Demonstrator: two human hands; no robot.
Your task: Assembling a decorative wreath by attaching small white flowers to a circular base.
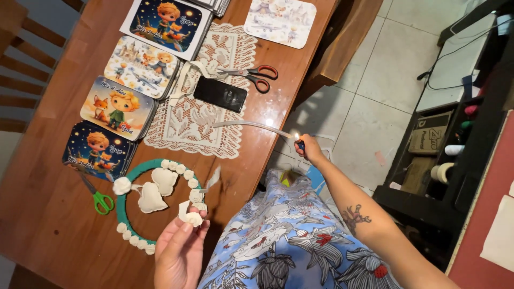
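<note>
My right hand (309,150) grips a small blue lighter (301,144) past the table's edge, with a flame at the tip of a white ribbon (251,125) that stretches back over the table. My left hand (179,247) pinches a small white fabric flower (193,216) beside a teal hoop (122,206) on the table. The hoop is edged with white rosettes and has cream heart shapes (156,189) tied inside it.
On the wooden table (48,203) lie a lace doily (195,120), a black phone (220,94), red-handled scissors (256,76), green-handled scissors (99,199) and several stacks of illustrated cards (119,105). A dark shelf unit (450,155) stands on the tiled floor at the right.
</note>
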